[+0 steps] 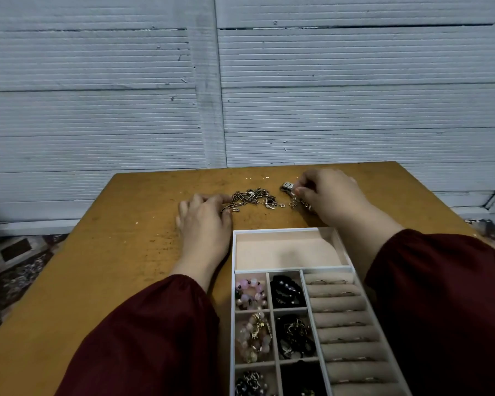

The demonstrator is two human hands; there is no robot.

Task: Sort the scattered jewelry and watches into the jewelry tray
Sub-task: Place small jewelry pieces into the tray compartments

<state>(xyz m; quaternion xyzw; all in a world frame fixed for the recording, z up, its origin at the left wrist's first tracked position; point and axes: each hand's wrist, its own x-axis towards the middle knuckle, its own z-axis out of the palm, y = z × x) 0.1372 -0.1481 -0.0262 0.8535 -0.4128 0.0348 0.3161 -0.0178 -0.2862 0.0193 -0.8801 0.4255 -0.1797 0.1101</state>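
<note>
**Examiner:** Head view: what is recorded of the hands?

**Inspector:** The left hand (205, 215) is laid on the table (120, 252) with fingers curled. Its thumb and forefinger appear closed on the left end of the link chain (249, 198). The right hand (329, 192) is set at the right of the scatter, fingertips pinched narrowly on a silver band (287, 186). Whether that band belongs to a watch cannot be told.

**Examiner:** How is the chain laid?

**Inspector:** Its long axis is run across the table, left to right. The left end is held, and the right end is pointed toward the right hand. A small heart charm (282, 205) is seen between chain and band. A further tangle by the right hand is partly hidden.

**Examiner:** And the tray?

**Inspector:** The jewelry tray (233, 252) is placed on the near side of both hands, its long axis run from far to near. Its large compartment (286, 250) is at the far end, closest to the scatter, and only lining is shown in it. Bead bracelets (250, 291) and ring rolls (337, 305) are noted in the nearer cells.

**Examiner:** What does the coming move turn on?

**Inspector:** It is judged that the chain lies just beyond the tray's far rim and toward its left side. The left hand is the nearer to it, so a draw back toward the person and rightward is called for. The trailing end may be snagged on the charm.
</note>
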